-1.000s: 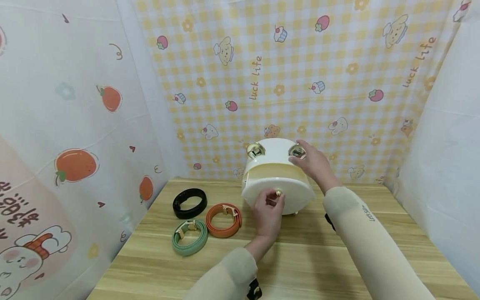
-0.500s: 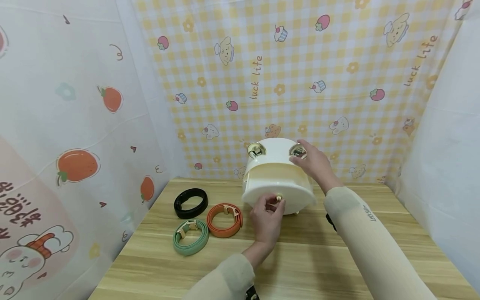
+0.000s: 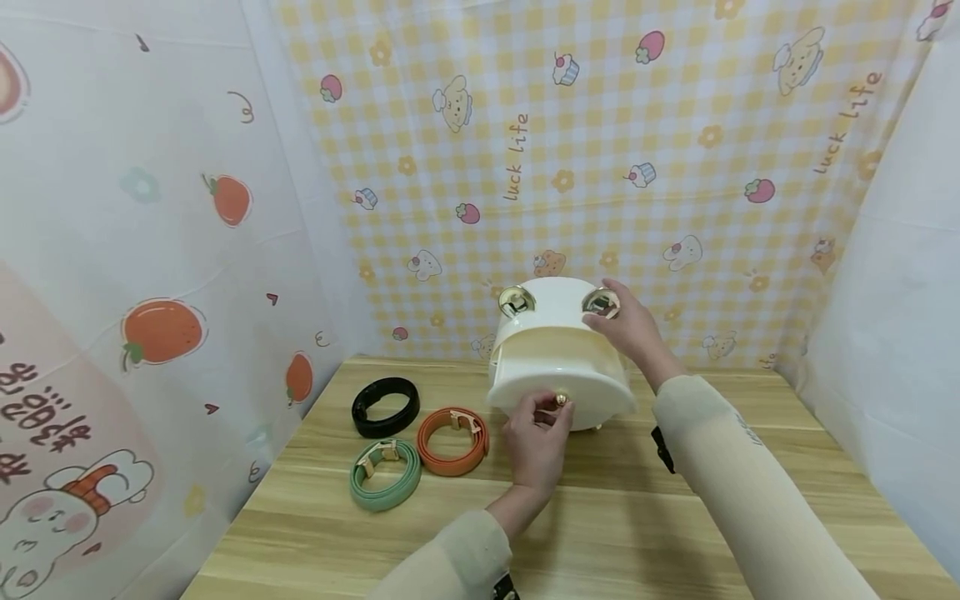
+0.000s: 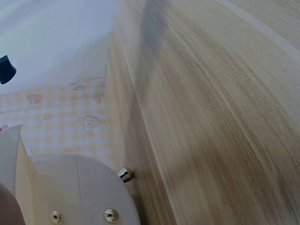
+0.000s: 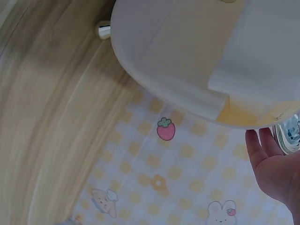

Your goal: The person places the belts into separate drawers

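A glossy white rounded box (image 3: 555, 300) stands on the table, with two round gold fittings on top and small gold feet. Its front panel (image 3: 517, 385) leans outward, leaving a gap above it into the cream interior. My left hand (image 3: 538, 442) pinches the gold knob (image 3: 562, 400) in the middle of that panel. On the box's upper right, my right hand (image 3: 628, 329) grips around the right gold fitting (image 3: 602, 302). From the right wrist, fingers (image 5: 254, 140) touch the box's edge beside that fitting. The left wrist view catches only a bit of a finger by the box (image 4: 61, 185).
Left of the box lie three coiled belts: black (image 3: 386, 407), orange (image 3: 452, 442) and green (image 3: 386, 475). They rest on a wood-grain table (image 3: 300, 533). A yellow checked cloth (image 3: 420, 150) hangs close behind, with white cloths at both sides.
My left hand has drawn the knob slightly downward, and the front panel tilts further out. My right hand stays on the box's top. The belts have not moved.
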Demonstrator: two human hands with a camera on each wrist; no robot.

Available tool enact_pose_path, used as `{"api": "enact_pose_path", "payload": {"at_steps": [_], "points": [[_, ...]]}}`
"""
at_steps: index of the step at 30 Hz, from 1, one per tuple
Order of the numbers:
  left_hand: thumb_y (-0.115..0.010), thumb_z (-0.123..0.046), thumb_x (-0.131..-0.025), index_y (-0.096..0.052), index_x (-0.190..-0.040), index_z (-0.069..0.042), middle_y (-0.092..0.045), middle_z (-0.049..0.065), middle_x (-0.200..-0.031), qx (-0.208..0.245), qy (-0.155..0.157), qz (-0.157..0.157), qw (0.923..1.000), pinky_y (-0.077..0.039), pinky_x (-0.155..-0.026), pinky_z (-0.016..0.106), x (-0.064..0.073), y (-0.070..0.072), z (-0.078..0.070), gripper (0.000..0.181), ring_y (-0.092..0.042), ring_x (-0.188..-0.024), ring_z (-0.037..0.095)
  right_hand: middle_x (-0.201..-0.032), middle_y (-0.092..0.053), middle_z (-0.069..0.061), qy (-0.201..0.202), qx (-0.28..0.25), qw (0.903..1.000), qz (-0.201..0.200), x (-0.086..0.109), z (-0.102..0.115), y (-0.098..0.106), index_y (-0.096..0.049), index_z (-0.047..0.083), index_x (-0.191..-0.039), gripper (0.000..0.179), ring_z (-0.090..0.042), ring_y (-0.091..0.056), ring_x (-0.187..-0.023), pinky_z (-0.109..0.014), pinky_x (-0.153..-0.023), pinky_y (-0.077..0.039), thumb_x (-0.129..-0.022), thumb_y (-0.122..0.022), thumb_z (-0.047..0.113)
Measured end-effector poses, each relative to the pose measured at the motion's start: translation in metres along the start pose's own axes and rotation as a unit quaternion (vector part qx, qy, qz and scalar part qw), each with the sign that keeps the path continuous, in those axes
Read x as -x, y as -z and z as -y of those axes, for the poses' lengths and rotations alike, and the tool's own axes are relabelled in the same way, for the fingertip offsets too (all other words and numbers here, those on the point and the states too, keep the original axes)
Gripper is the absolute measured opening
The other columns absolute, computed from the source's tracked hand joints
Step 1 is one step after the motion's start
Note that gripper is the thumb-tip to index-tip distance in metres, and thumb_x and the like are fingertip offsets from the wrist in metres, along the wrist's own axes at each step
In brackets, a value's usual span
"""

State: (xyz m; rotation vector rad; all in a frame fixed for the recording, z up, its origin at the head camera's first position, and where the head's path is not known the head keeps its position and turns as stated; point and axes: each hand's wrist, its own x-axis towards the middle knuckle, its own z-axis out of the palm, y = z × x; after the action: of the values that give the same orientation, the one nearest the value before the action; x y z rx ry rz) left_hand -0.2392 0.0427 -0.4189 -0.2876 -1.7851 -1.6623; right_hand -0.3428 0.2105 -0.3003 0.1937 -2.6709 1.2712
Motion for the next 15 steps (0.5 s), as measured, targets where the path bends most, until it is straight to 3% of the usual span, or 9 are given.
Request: {"api": "enact_pose_path", "payload": {"at_steps": [8, 15], "points": [[-0.082, -0.016, -0.083, -0.069, -0.096, -0.009, -0.070, 0.003, -0.088, 0.003, -0.004, -0.003, 1.0000, -0.055, -0.056, 0.025, 0.0010, -0.0010, 0.0003, 0.019, -0.065, -0.068, 0.013, -0.137, -0.049, -0.026, 0.004, -0.033, 0.9994, 0.008, 0.0017, -0.0047, 0.0004, -0.017, 0.016, -0.159, 0.080, -0.043, -0.049, -0.123, -0.057, -0.106, -0.036, -0.097, -0.065, 0.031], [-0.082, -0.016, -0.083, -0.070, -0.097, -0.010, -0.070, 0.003, -0.088, 0.005, -0.008, -0.007, 0.9999, -0.055, -0.056, 0.025, 0.0022, -0.0010, 0.0008, 0.020, -0.065, -0.067, 0.014, -0.138, -0.048, -0.027, 0.010, -0.043, 0.9989, 0.016, 0.0018, -0.0046, -0.0002, -0.016, 0.015, -0.159, 0.078, -0.043, -0.050, -0.123, -0.056, -0.106, -0.037, -0.098, -0.064, 0.027]]}}
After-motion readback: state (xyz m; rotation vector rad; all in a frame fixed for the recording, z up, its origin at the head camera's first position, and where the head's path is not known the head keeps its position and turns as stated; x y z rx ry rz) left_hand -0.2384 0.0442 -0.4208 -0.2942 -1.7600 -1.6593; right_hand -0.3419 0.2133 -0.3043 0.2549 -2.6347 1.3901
